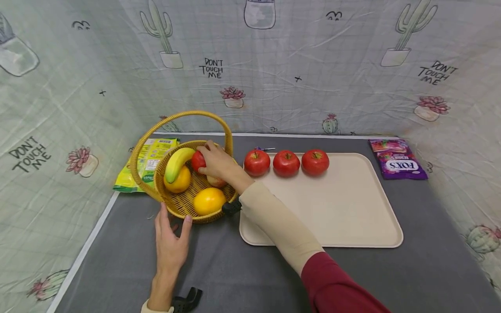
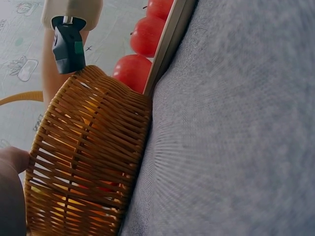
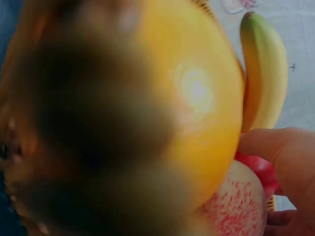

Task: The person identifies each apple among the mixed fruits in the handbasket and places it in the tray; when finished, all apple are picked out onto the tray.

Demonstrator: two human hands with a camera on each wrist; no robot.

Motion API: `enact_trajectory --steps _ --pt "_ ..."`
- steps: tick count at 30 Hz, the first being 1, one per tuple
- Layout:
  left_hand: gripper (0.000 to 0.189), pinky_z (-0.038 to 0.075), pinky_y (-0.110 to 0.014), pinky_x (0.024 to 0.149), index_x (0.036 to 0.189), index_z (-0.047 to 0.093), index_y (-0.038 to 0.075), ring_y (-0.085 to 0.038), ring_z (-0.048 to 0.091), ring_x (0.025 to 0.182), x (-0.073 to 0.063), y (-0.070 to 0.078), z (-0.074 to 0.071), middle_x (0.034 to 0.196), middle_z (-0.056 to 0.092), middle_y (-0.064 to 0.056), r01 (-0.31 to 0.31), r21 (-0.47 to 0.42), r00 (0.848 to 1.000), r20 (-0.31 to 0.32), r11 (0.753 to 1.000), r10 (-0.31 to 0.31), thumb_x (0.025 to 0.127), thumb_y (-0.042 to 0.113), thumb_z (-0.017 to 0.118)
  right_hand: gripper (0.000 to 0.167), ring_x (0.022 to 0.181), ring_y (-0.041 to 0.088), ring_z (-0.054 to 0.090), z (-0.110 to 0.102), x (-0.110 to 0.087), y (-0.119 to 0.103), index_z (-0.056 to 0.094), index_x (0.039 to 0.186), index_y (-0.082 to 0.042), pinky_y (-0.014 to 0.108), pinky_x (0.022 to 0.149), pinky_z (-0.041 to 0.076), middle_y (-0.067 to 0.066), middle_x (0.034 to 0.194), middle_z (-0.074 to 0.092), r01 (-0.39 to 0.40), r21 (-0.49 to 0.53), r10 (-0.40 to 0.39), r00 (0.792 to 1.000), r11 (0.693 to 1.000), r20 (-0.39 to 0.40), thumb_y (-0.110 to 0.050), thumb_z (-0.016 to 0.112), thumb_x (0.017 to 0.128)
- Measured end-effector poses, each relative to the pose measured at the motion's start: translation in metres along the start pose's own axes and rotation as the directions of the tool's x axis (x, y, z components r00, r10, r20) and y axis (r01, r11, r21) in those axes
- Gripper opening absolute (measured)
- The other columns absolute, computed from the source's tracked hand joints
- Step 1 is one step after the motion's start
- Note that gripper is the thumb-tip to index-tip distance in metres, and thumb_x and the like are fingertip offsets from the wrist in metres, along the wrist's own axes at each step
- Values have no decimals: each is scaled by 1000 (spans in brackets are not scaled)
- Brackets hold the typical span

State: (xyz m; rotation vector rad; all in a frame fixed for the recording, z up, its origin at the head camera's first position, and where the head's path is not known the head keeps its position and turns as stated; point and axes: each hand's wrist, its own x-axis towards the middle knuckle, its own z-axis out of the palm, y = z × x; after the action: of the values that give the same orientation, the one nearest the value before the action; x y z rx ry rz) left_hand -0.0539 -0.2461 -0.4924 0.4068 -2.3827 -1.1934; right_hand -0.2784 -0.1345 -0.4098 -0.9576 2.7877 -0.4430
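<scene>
Inside the yellow wicker basket (image 1: 185, 206), my right hand (image 1: 217, 163) reaches down from the right and grips a red apple (image 1: 198, 161), its fingers hiding part of it. Left of the apple, a banana (image 1: 178, 163) lies over an orange (image 1: 178, 180). A red-speckled peach (image 3: 236, 204) sits under the right hand, and a large yellow-orange fruit (image 1: 209, 201) lies at the basket's front. My left hand (image 1: 171, 243) is at the front left of the basket, thumb and fingers spread, fingertips right at the rim; its thumb (image 2: 15, 160) shows beside the weave.
A beige tray (image 1: 336, 208) stands right of the basket, with three red apples (image 1: 286, 163) along its back left edge. A purple candy bag (image 1: 397, 159) lies beyond its right side. Behind the basket lies a yellow-green packet (image 1: 150, 161). The basket's tall handle (image 1: 188, 114) arches above.
</scene>
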Motion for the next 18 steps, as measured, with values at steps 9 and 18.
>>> enact_trajectory --steps 9,18 --pt "82 47 -54 100 162 12 17 -36 46 135 0 -1 0 162 26 -16 -1 2 1000 1 1000 1 99 32 62 71 132 29 47 7 4 3 33 149 -28 40 105 50 10 148 42 -10 141 9 1000 990 7 -45 70 92" --pt "83 46 -55 101 163 11 17 -37 44 136 0 0 0 162 25 -16 8 0 1000 12 1000 -8 99 33 62 70 128 28 50 9 2 3 33 146 -26 40 105 50 12 141 46 -22 196 22 1000 980 4 -44 72 91"
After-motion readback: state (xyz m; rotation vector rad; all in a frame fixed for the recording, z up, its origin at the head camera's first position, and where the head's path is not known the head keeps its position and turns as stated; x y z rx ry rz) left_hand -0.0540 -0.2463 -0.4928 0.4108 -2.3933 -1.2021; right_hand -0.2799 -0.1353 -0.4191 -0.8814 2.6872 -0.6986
